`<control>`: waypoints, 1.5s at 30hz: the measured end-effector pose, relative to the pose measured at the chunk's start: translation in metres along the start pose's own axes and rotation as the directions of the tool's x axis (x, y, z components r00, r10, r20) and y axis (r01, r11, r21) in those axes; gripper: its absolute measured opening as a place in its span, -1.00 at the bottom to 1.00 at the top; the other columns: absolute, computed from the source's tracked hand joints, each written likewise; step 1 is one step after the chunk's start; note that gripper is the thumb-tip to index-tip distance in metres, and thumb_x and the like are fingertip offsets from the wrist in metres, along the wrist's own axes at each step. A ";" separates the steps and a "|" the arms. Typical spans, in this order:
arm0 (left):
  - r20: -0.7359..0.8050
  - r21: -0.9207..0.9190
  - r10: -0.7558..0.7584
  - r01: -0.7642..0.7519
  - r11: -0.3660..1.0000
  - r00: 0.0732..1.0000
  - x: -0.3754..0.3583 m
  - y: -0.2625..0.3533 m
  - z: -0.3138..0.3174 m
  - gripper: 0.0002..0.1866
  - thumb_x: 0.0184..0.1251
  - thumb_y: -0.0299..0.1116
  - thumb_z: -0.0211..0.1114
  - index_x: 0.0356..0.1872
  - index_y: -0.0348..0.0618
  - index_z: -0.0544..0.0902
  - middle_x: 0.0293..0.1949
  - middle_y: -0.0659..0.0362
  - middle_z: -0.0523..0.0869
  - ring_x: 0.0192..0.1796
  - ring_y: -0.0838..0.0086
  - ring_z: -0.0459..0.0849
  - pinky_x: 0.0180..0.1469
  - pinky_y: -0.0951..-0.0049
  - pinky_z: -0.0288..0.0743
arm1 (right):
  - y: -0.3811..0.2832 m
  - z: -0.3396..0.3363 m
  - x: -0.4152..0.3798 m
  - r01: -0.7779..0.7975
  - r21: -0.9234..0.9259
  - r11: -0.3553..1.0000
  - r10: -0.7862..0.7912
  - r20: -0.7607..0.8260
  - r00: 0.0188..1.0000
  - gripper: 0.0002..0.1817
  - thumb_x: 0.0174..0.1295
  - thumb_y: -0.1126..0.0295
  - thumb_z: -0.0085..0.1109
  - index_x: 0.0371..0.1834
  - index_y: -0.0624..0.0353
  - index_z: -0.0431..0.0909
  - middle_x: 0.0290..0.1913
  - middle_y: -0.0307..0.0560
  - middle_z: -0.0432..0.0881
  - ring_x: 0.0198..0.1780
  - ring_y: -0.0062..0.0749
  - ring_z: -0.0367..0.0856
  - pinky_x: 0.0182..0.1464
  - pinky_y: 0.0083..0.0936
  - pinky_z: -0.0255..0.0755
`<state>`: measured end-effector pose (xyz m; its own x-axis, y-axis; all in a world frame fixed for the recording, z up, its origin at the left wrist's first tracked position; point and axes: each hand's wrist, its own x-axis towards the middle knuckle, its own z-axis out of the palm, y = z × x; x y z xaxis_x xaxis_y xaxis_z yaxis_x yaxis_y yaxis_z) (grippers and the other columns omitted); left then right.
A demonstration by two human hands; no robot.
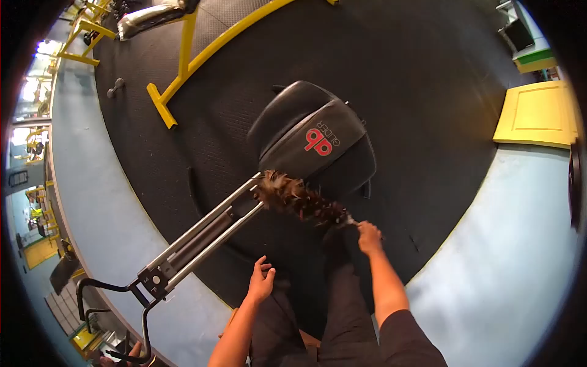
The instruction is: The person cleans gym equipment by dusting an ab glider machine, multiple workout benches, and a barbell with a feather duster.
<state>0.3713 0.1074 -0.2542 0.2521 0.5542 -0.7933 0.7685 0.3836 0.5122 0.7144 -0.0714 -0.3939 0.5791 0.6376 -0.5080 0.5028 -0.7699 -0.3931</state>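
Brown, bushy feather duster (302, 200) clasped endwise in right hand (369, 237), likely for reach, toward ten o'clock over tubular silver-metal rails (214, 248); empty, loose-fingered left hand (262, 282) at seven o'clock.

Single head-worn view: fisheye, facing forward and down, hands (262, 284) near.

The padded black seat (315, 136) carries a brand in two parts: a large, bold "ab" (318, 142) in red lower-case letters, and right alongside it a smaller "GLIDER" (328, 134) in thin, paler capitals. Together they read "ab GLIDER", set at a slant on the seat's broad panel. Down the metal rails (205, 220) from the seat, the dark bracket (156, 280) bears pale marks too small to make out.
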 end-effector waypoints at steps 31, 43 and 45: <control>-0.062 0.009 -0.040 0.041 0.999 0.997 0.081 0.103 -0.027 -0.41 0.42 -0.29 0.23 0.41 -0.19 0.28 0.16 -0.15 0.63 0.17 0.09 0.66 0.23 0.22 0.50 | -0.146 -0.186 0.117 0.110 0.058 0.992 -0.113 0.057 0.992 -0.74 0.45 0.23 -0.11 0.10 -0.12 0.51 -0.10 0.12 0.70 0.00 0.19 0.64 -0.03 0.05 0.49; 0.063 0.252 -0.023 0.006 0.968 0.998 0.150 0.184 -0.044 -0.34 0.42 -0.26 0.24 0.46 -0.16 0.22 0.19 -0.19 0.59 0.16 0.06 0.65 0.21 0.20 0.49 | -0.035 -0.190 0.124 -0.248 0.543 0.802 0.430 -0.236 0.871 -0.68 0.50 0.28 -0.07 0.10 0.18 0.59 -0.03 0.20 0.70 0.04 0.17 0.66 0.06 -0.16 0.51; 0.096 0.377 0.049 -0.082 0.922 0.994 0.165 0.212 -0.021 -0.31 0.42 -0.26 0.25 0.49 -0.14 0.18 0.23 -0.22 0.57 0.21 -0.01 0.62 0.28 0.17 0.45 | -0.010 -0.193 0.134 -0.280 0.510 0.813 0.421 -0.184 0.888 -0.68 0.50 0.25 -0.06 0.11 0.17 0.59 -0.03 0.19 0.70 0.04 0.16 0.66 0.04 -0.14 0.51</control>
<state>0.5638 0.2957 -0.2693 0.3449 0.4988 -0.7951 0.9101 0.0295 0.4133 0.9106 0.0272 -0.3099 0.8440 0.2474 -0.4759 -0.0805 -0.8188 -0.5685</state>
